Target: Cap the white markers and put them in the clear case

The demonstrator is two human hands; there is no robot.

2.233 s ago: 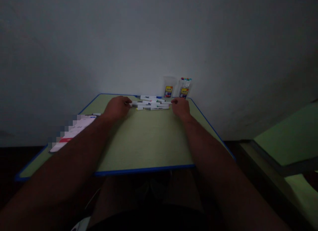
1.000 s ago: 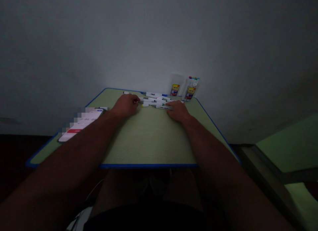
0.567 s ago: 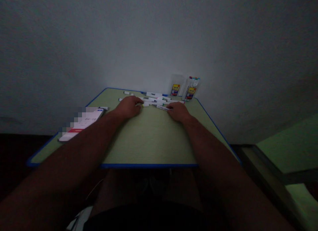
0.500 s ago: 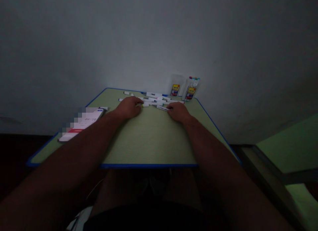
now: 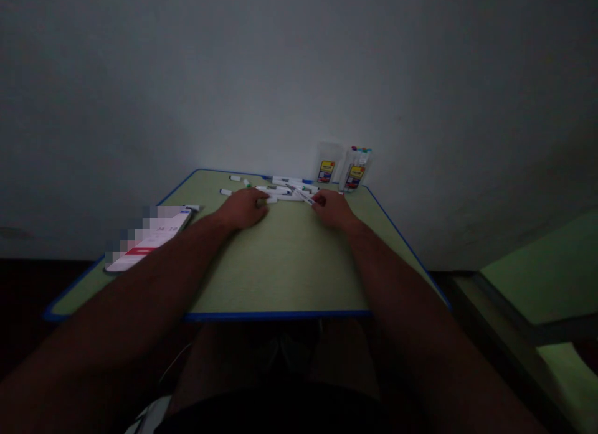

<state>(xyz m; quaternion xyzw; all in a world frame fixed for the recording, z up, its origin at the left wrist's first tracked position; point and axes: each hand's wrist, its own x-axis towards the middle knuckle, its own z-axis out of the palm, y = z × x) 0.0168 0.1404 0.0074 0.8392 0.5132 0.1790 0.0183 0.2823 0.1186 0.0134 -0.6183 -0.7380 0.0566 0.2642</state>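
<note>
Here, two hands [image 5: 243,208] at markers [image 5: 288,181]; two cases [image 5: 326,167], one phone [image 5: 159,233].

We face a plain pale grey wall [image 5: 261,73], dimly lit and darker toward the edges. Against it stands a pale green surface [image 5: 289,259] trimmed in blue. The floor [image 5: 37,284] is nearly black. At right, we see a green panel [image 5: 555,272] bordered by a dark strip [image 5: 507,306].
</note>
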